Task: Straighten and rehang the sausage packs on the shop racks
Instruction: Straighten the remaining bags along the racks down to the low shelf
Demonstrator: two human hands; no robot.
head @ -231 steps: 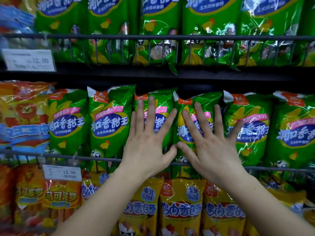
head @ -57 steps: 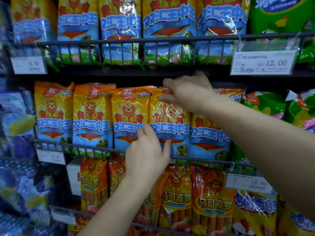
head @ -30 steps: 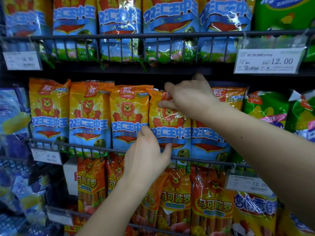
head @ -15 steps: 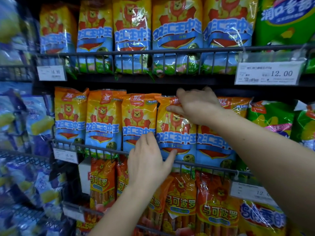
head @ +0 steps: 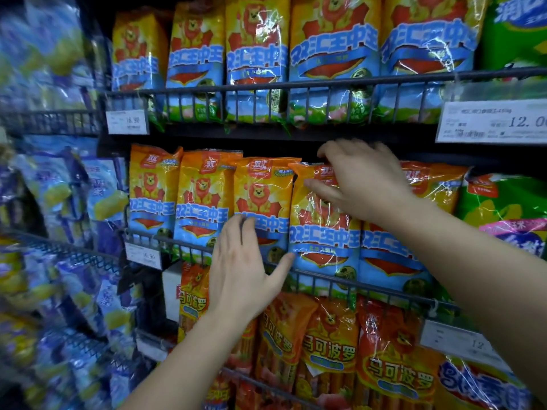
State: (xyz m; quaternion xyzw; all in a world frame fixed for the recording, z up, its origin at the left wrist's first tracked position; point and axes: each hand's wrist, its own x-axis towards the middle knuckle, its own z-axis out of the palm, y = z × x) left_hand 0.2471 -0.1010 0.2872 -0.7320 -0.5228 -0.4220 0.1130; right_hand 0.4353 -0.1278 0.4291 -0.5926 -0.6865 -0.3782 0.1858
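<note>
Wire rack [head: 331, 84], three tiers in view.

Top tier: we count five lion packs [head: 257, 54], upright behind the rail, blue band reading 双汇王中王.

Middle tier: five more of the same. The fourth from the left, the held pack [head: 322, 241], stands with its long axis vertical, orange header up and print facing us. Its foot sits behind the middle rail [head: 189, 247].

Lower tier: orange packs [head: 328, 350] marked 马可波罗.

Right hand [head: 364, 182] clamps the held pack's top edge, fingers curled over it, thumb across the front. Left hand [head: 245, 276] lies flat, fingers straight on the third pack [head: 260, 196]. Its thumb tip touches the held pack's lower edge.

Upper-left tag [head: 127, 122] and middle tag [head: 143, 255] both read 16.90. Right tag [head: 491, 122] reads 12.0, cut off by the frame.
</note>
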